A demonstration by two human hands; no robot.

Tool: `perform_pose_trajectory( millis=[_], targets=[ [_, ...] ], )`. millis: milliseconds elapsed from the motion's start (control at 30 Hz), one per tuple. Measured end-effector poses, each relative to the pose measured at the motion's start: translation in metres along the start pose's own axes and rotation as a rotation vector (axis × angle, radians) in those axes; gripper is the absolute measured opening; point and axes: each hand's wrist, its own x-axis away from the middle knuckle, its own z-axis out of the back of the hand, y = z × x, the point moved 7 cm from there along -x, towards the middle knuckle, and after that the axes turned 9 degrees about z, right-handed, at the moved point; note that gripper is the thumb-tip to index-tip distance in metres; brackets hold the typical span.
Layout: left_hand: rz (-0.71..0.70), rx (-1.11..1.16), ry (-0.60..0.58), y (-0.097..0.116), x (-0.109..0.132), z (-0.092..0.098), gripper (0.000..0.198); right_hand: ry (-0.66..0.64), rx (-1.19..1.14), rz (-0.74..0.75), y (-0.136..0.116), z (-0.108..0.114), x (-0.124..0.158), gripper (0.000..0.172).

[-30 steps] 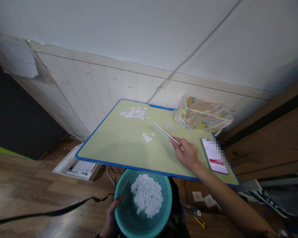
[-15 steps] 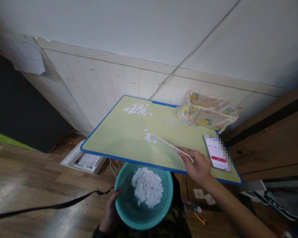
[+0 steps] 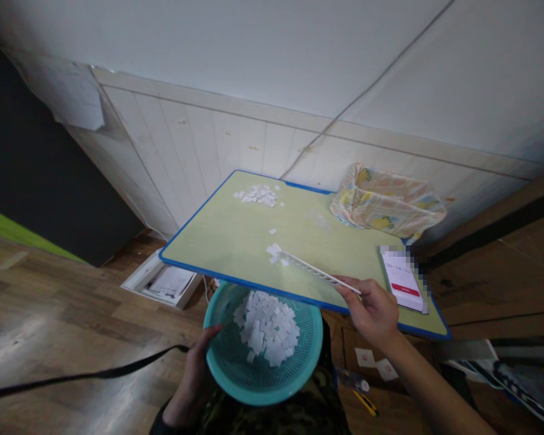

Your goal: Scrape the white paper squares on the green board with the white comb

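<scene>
My right hand (image 3: 372,311) pinches one end of a thin white slotted strip (image 3: 320,272) above the yellow-green tabletop (image 3: 217,235). The strip's far end meets a small cluster of white paper pieces (image 3: 274,251); one single piece lies just behind it. At the tabletop's front edge, my left hand (image 3: 199,356) grips the left rim of a teal plastic basket (image 3: 263,396), thumb over the rim and the other fingers mostly hidden outside. White paper scraps (image 3: 269,329) fill the basket's middle, and its back rim is tucked under the table edge.
A larger heap of paper pieces (image 3: 259,194) lies at the back left of the table. A cloth-lined bin (image 3: 385,208) stands at the back right, with a phone (image 3: 403,281) in front. A white box (image 3: 163,284) and a yellow cutter (image 3: 366,403) are on the floor.
The strip has moved toward the table's front edge, and the small cluster has shifted with it. The basket has slid further under the edge. The camera view has turned slightly.
</scene>
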Motion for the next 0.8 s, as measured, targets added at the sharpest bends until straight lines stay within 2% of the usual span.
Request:
perform_pose_trajectory(
  millis=[133,333,567,733,800],
  targets=[
    [-0.012,-0.042,0.037,0.006,0.011,-0.003,0.010,0.020,-0.034,-0.020,0.001,-0.002,-0.002,0.014],
    [0.007,-0.041,0.042,0.008,0.022,-0.010,0.014,-0.007,-0.053,-0.024,0.000,-0.011,-0.004,0.010],
    [0.010,-0.035,0.046,0.008,0.020,-0.006,0.009,0.054,0.008,-0.067,0.004,0.000,0.001,0.006],
    [0.008,-0.021,0.055,0.009,0.024,-0.009,0.028,0.001,-0.051,-0.071,0.006,-0.009,-0.002,0.006],
    [0.018,-0.028,0.045,0.009,0.026,-0.010,0.029,-0.015,-0.080,-0.064,0.005,-0.011,-0.004,0.007]
  ],
)
